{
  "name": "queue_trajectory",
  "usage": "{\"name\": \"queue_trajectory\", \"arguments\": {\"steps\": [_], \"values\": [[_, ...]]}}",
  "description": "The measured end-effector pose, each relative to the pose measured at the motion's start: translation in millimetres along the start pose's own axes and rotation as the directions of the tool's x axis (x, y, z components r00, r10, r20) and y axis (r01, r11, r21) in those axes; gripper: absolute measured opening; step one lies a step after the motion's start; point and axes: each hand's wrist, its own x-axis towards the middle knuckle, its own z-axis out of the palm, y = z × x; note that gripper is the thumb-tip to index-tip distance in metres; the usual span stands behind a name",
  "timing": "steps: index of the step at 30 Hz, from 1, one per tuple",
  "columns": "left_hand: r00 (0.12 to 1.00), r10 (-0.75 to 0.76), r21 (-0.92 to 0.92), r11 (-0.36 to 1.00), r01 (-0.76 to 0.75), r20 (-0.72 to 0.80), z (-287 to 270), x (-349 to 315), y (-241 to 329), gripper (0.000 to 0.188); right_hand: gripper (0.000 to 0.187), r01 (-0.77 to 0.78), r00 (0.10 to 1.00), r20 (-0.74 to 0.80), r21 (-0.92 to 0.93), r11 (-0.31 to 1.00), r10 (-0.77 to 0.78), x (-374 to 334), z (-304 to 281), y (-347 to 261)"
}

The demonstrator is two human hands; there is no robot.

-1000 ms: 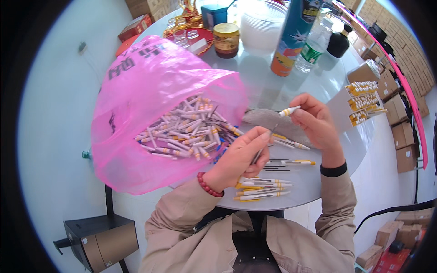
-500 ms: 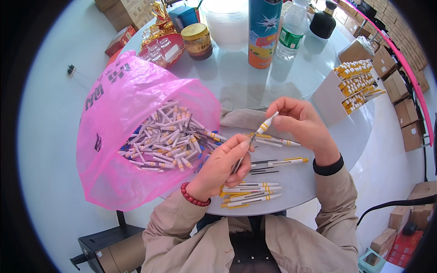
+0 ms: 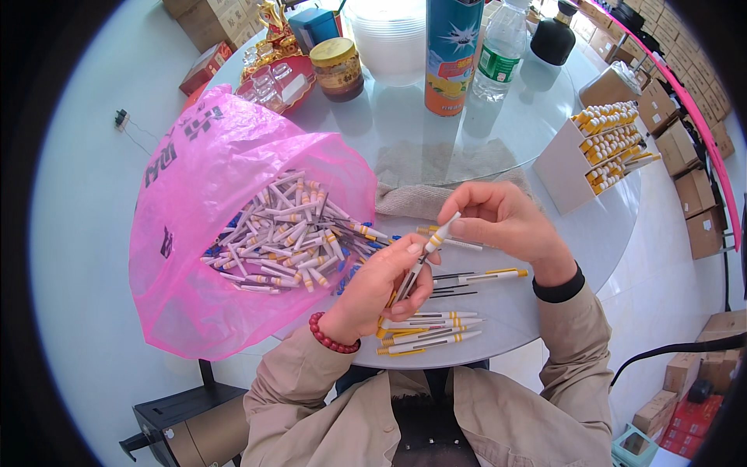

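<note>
Pinched in my left hand (image 3: 381,282) is a pen barrel (image 3: 410,279), slanting up to the right. My right hand (image 3: 513,227) grips a white pen tip section (image 3: 442,235) with yellow bands between thumb and index finger. The tip section meets the barrel's upper end in line; whether it is screwed on cannot be seen. Just below my left hand, several white and yellow pens (image 3: 436,339) lie side by side. Beyond them are another pen (image 3: 498,276) and some thin dark refills (image 3: 455,293). More pen parts lie partly hidden behind my right hand.
At left a pink plastic bag (image 3: 175,288) gapes over a heap of white pen parts (image 3: 292,233). A white rack (image 3: 556,167) of yellow and white pens stands right. Behind are a grey cloth (image 3: 405,201), a spray can (image 3: 447,70), a bottle (image 3: 498,58) and a jar (image 3: 337,74).
My right hand has come down and slightly left, bringing the white tip section onto the end of the barrel. My left hand has shifted only slightly.
</note>
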Motion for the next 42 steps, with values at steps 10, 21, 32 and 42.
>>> {"name": "queue_trajectory", "arguments": {"steps": [10,21,32,42], "values": [[0.999,-0.043,-0.039,0.998,0.044,0.026,-5,2,-6,0.036,0.015,0.016,0.998,0.062,0.035,0.999,-0.018,7,10,13],[0.997,-0.066,-0.021,0.998,0.067,0.038,0,-3,-8,0.036,0.017,0.035,0.998,0.047,-0.033,0.999,-0.034,14,15,25],[0.999,0.031,-0.123,0.992,-0.026,0.037,-1,-2,-10,0.036,0.014,0.027,0.999,0.02,0.211,0.977,-0.032,13,24,23],[0.997,0.068,-0.035,0.997,-0.07,-0.043,7,-2,-7,0.035,0.01,-0.003,0.995,-0.1,0.117,0.993,0.015,14,30,27]]}}
